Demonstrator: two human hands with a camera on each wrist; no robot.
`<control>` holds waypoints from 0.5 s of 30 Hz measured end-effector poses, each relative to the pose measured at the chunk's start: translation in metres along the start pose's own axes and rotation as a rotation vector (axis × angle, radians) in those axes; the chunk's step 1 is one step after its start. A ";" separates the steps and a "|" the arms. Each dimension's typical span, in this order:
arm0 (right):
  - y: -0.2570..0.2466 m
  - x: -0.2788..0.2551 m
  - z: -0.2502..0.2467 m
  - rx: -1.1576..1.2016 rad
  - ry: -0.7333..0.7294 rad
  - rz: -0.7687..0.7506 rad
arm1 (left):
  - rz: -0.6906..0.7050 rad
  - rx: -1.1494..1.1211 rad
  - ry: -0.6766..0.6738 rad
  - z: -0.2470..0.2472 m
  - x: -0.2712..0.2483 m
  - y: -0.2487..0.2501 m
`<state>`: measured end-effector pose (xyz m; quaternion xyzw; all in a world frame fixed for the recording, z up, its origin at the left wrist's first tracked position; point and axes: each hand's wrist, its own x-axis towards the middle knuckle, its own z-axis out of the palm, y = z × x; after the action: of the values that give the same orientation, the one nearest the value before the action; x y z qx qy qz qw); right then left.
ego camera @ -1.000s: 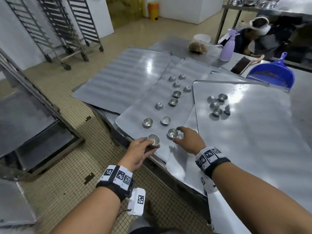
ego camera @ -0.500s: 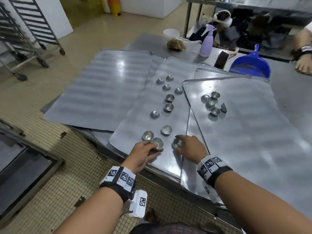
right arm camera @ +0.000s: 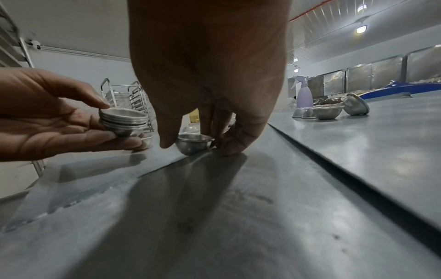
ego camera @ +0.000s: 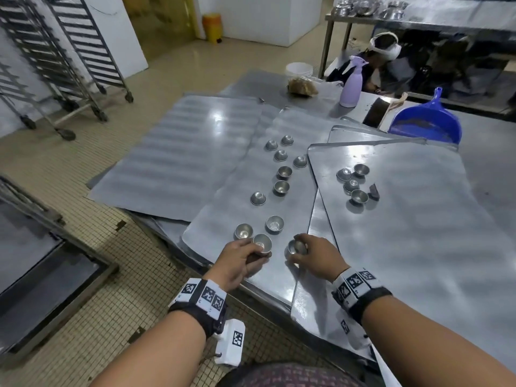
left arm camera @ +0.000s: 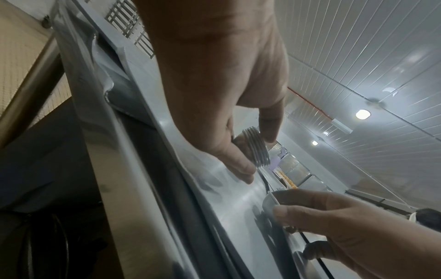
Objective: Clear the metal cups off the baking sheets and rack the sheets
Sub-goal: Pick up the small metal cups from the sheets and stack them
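while i lean over the near edge of the table, both hands work on the middle baking sheet [ego camera: 223, 191].
left hand: my left hand [ego camera: 237, 261] grips a nested stack of cups [right arm camera: 124, 120], thumb on the rim and fingers under the base, held just above the sheet's near edge.
right hand: my right hand [ego camera: 315, 258] curls its fingertips [right arm camera: 232, 145] and thumb around a single cup [ego camera: 296, 247]; the cup sits upright on the middle sheet, right at the seam with the sheet beside it.
cups nearby: two upright loose cups [ego camera: 275, 224] stand just beyond my hands, one of them touching or nearly touching the stack.
cups farther up: more cups [ego camera: 281, 187] run up the middle sheet, some upright, some upside down.
right sheet: the right baking sheet [ego camera: 418, 233] overlaps the middle one and carries a cluster of four cups [ego camera: 352, 184] with a small dark scrap just beside them.
left sheet: a bare left baking sheet [ego camera: 178, 163] lies partly under the middle one.
far end of table: a lilac spray bottle [ego camera: 352, 85], a blue dustpan [ego camera: 427, 124] and a brown lump [ego camera: 302, 86].
floor: wheeled tray racks [ego camera: 55, 51] stand on the tiles, well apart from the table.
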<state>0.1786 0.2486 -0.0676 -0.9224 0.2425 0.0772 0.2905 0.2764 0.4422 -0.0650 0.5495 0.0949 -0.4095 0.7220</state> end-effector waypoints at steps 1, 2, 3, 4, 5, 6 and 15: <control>0.001 -0.001 0.000 0.021 0.003 -0.005 | 0.007 0.005 0.005 0.001 -0.001 0.000; 0.002 -0.003 0.000 0.035 0.003 -0.007 | 0.012 0.011 0.012 0.003 -0.003 0.000; 0.003 -0.002 0.001 0.052 0.004 -0.008 | 0.017 0.018 0.021 0.004 -0.004 0.000; 0.005 -0.002 0.001 0.063 0.001 -0.013 | 0.022 0.021 0.031 0.006 -0.006 0.000; 0.006 -0.002 0.001 0.078 -0.006 -0.022 | 0.027 0.020 0.040 0.007 -0.007 0.001; 0.008 0.000 0.000 0.094 -0.020 -0.028 | 0.033 0.016 0.047 0.008 -0.008 0.001; -0.011 -0.004 -0.014 0.389 0.072 -0.231 | 0.045 0.028 0.038 0.021 -0.012 -0.003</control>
<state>0.1803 0.2497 -0.0493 -0.8729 0.1555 -0.0376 0.4610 0.2599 0.4300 -0.0519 0.5693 0.0906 -0.3837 0.7214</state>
